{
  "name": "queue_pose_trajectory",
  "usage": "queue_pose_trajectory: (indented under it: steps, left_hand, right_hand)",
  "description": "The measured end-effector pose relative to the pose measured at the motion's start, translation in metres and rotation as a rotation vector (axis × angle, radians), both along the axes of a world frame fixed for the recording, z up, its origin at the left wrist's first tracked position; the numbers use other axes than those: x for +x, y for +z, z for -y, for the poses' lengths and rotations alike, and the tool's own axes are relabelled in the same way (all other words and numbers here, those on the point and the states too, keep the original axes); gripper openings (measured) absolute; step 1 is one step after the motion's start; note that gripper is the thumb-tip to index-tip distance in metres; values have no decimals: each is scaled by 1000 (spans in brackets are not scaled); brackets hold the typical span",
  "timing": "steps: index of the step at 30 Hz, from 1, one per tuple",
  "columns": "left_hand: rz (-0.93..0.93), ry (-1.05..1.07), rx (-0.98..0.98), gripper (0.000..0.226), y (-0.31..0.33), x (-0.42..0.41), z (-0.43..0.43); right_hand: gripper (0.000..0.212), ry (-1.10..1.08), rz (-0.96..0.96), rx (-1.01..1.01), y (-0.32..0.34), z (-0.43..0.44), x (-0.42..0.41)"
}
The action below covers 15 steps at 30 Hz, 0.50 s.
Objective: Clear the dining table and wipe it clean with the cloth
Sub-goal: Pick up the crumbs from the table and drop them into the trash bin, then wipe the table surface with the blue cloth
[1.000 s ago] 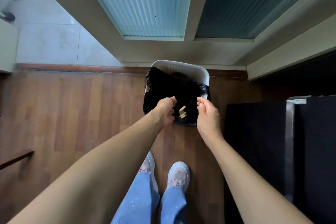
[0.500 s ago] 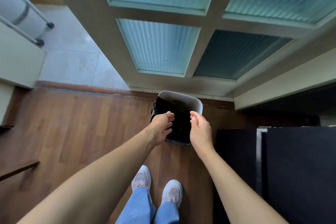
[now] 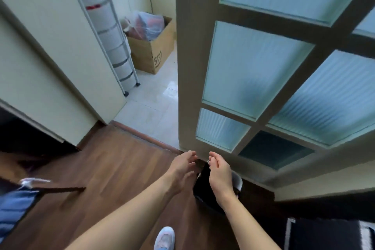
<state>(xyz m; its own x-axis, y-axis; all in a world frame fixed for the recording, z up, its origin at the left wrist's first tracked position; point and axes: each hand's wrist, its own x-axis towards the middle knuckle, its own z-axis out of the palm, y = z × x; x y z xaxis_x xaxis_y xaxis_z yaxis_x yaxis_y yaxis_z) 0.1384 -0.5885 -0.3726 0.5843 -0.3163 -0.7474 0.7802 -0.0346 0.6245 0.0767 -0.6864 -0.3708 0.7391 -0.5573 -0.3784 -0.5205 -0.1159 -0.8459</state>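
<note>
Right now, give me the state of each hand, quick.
Left hand: open, fingers relaxed, holding nothing.
Right hand: open, fingers loosely curled, empty, above the bin.

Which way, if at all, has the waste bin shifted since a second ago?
No. The waste bin still sits against the foot of the glass-panelled door; only the camera has swung left.

Soft daylight through frosted door panes (image 3: 251,67); motion blur, wide-angle edge distortion.

The right hand (image 3: 220,172) covers most of the bin (image 3: 204,191); its inside seems hidden.
</note>
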Motion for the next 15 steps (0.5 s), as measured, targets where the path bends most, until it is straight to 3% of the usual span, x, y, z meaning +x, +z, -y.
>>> queue_pose_trajectory:
  steps: [5,9,15]
  left_hand:
    - [119,197,-7,24,69,-7,-79]
    - [174,385,-4,30,102,-25,-154]
    - [224,602,61,20,131,-67,-262]
  right_hand:
    - [33,269,89,-75,62,-66,23]
    - [33,484,166,-53,97,-135,26]
    - [31,732,256,-38,120,-234,20]
